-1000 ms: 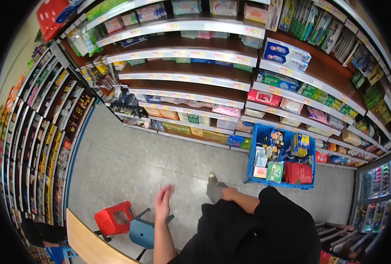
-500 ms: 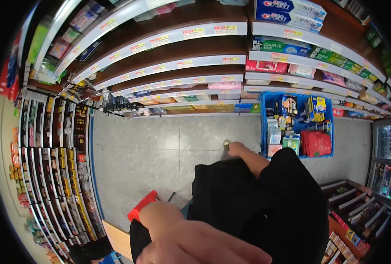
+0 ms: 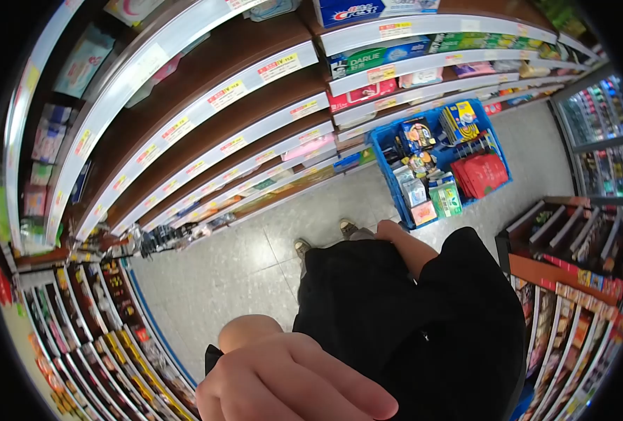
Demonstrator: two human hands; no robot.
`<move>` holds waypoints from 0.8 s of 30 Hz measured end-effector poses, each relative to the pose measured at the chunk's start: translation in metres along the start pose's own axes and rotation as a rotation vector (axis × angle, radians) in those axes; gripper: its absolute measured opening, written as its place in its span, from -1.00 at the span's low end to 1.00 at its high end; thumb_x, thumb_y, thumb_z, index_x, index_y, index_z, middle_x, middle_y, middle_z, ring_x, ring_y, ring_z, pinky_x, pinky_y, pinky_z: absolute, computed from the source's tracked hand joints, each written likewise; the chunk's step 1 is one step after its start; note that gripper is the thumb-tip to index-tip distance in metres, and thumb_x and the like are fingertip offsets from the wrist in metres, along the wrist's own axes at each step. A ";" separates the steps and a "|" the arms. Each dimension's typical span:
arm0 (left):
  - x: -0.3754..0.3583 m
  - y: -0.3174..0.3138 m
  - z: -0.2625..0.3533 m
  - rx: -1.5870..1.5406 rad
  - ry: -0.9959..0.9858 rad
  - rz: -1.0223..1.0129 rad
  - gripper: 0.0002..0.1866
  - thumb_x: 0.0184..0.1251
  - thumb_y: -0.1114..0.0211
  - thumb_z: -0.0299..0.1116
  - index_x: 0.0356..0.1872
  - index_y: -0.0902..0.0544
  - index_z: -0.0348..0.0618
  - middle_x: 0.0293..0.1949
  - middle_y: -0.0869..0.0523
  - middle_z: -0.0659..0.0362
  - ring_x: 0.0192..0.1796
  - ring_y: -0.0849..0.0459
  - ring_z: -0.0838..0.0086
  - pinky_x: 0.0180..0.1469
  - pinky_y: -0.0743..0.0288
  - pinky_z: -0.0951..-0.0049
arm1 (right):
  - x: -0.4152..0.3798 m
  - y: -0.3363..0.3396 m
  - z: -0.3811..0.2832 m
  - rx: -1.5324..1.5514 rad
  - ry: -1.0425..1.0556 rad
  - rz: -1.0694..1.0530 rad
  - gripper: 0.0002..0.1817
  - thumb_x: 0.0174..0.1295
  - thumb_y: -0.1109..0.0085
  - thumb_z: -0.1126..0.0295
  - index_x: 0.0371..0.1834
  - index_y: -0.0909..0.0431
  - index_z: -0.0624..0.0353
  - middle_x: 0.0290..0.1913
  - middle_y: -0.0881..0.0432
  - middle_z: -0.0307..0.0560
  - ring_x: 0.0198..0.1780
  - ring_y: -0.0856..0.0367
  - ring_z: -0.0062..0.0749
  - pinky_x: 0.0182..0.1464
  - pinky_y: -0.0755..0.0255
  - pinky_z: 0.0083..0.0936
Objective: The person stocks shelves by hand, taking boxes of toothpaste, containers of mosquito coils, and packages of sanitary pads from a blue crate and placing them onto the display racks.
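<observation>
My left hand is raised close to the camera at the bottom, its back showing. Its fingers reach out to the lower right, some cut off by the frame edge, and no object shows in them. My right hand hangs low by my dark clothing, near the front corner of a blue crate; its fingers are mostly hidden. Inside the crate are red packages, a yellow-and-blue box, a green-and-white pack and several other packed goods.
Shelves ahead carry Crest toothpaste boxes, Darlie toothpaste boxes and price tags. More shelving stands at left, and racks at right. A glass-door cooler is at far right. My shoes are on the tiled floor.
The view has turned left, so shelves and crate appear tilted. My left hand has shifted left and down in view. A red object by the left wrist is no longer visible; both shoes now show.
</observation>
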State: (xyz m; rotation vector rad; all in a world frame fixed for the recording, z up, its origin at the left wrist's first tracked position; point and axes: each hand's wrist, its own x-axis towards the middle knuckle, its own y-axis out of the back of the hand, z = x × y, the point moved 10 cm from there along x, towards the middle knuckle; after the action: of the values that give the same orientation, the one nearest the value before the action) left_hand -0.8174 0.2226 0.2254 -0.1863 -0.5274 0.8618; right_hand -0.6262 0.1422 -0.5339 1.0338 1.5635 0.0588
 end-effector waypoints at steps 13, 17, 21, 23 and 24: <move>-0.037 0.055 0.051 -0.298 -0.450 -0.366 -0.85 0.41 -0.39 -0.30 -0.12 -0.79 -0.09 -0.13 -0.84 0.09 -0.17 -0.83 0.40 -0.07 -0.64 0.36 | -0.061 -0.090 -0.026 0.264 -0.324 0.150 -0.64 0.19 -0.18 0.15 -0.15 -0.80 0.15 0.02 -0.75 0.20 0.15 -0.70 0.07 0.17 -0.58 -0.10; -0.050 0.063 0.040 -0.009 -0.501 -1.040 -0.71 0.41 -0.27 -0.34 0.07 -0.66 -0.22 0.00 -0.74 0.01 -0.08 -0.76 0.25 0.05 -0.60 0.15 | -0.082 -0.110 -0.043 0.264 -0.389 0.080 -0.64 0.29 -0.02 0.31 -0.01 -0.75 0.17 0.15 -0.69 0.20 0.22 -0.66 0.07 0.23 -0.54 -0.11; -0.058 0.091 -0.061 0.329 -0.091 -1.149 -0.58 0.28 -0.23 -0.46 0.19 -0.60 -0.19 0.05 -0.71 0.00 0.07 -0.69 0.15 0.10 -0.55 0.15 | -0.073 -0.164 -0.015 0.349 -0.470 0.090 -0.61 0.26 -0.07 0.23 0.01 -0.74 0.18 0.17 -0.68 0.22 0.24 -0.64 0.09 0.25 -0.53 -0.11; -0.060 0.142 -0.156 0.551 0.177 -0.957 -0.55 0.25 -0.27 -0.47 0.21 -0.60 -0.11 0.10 -0.70 0.02 0.09 -0.69 0.09 0.13 -0.56 0.23 | -0.071 -0.162 -0.017 0.381 -0.439 0.107 -0.58 0.22 -0.13 0.16 -0.01 -0.75 0.19 0.15 -0.68 0.24 0.23 -0.64 0.10 0.25 -0.53 -0.10; -0.067 0.180 -0.210 0.696 0.290 -0.826 -0.54 0.29 -0.28 -0.43 0.24 -0.57 -0.13 0.14 -0.69 -0.01 0.11 -0.69 0.07 0.13 -0.57 0.22 | -0.080 -0.152 -0.028 0.395 -0.401 0.100 -0.56 0.19 -0.16 0.12 -0.03 -0.76 0.20 0.14 -0.68 0.25 0.22 -0.64 0.11 0.25 -0.54 -0.11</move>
State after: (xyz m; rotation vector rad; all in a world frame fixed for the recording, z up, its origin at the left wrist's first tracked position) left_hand -0.8662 0.2979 -0.0448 0.5147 0.0141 0.1600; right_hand -0.7432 0.0138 -0.5486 1.3376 1.1784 -0.3811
